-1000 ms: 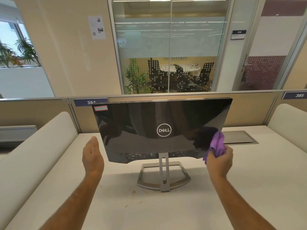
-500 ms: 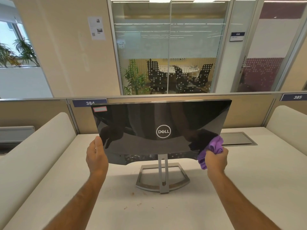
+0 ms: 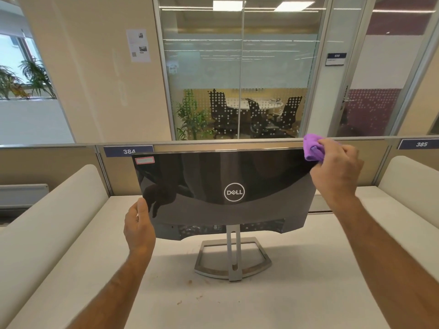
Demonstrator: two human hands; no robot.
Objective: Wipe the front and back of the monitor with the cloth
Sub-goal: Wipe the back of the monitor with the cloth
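Office desk (image 3: 273,305), white and matte; monitor (image 3: 225,186) stands mid-desk on its grey metal frame stand, glossy black back facing the camera.
Right hand (image 3: 337,167), fingers clenched round the bunched purple cloth (image 3: 312,148), has risen from lower right edge to top right corner. Left hand (image 3: 139,227) grasps the monitor's left edge.

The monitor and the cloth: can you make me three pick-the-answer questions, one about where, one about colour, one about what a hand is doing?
1. Where is the cloth?
A. monitor's top right corner
B. on the stand
C. on the desk

2. What colour is the cloth?
A. green
B. purple
C. white

3. What does the left hand do?
A. lies flat on the desk
B. holds the monitor's left edge
C. grips the stand

Answers: 1 A, the right hand presses the crumpled purple cloth there on the glossy black monitor back. 2 B, clearly purple. 3 B, the left hand holds that edge.
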